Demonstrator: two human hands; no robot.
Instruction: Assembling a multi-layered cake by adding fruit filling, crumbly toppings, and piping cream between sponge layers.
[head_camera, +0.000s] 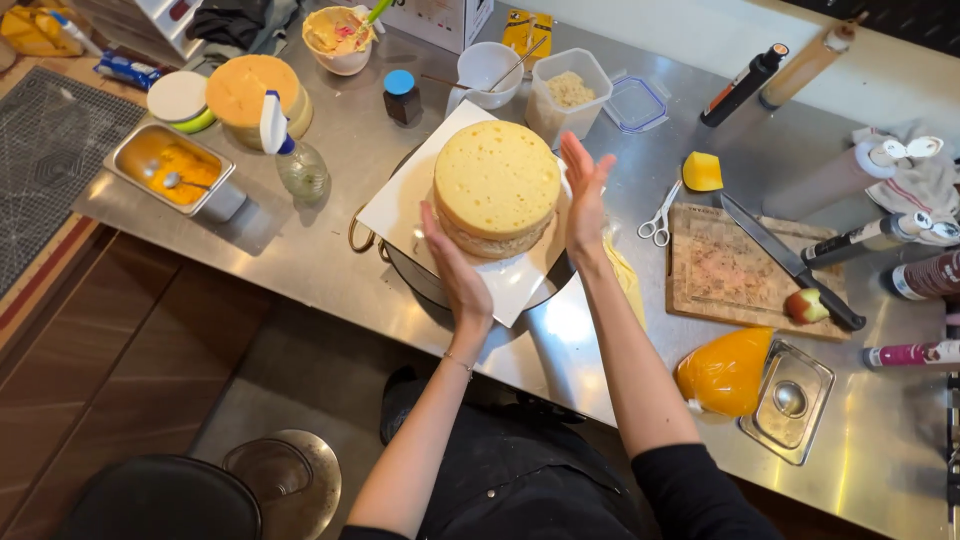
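A round yellow sponge cake (497, 180), stacked in layers with filling between, stands on a white square board (400, 205) atop a metal pot (420, 275). My left hand (455, 270) is flat and open against the cake's near left side. Held flat with fingers up, my right hand (584, 195) is by the cake's right side; whether it touches the cake is unclear. Neither hand holds anything.
On the steel table (330, 250) are a spray bottle (297, 160), a metal tray of orange cream (178, 170), a crumb tub (568, 95), scissors (660, 215), a cutting board (745, 275) with knife (790, 260), an orange piping bag (725, 370) and bottles at right.
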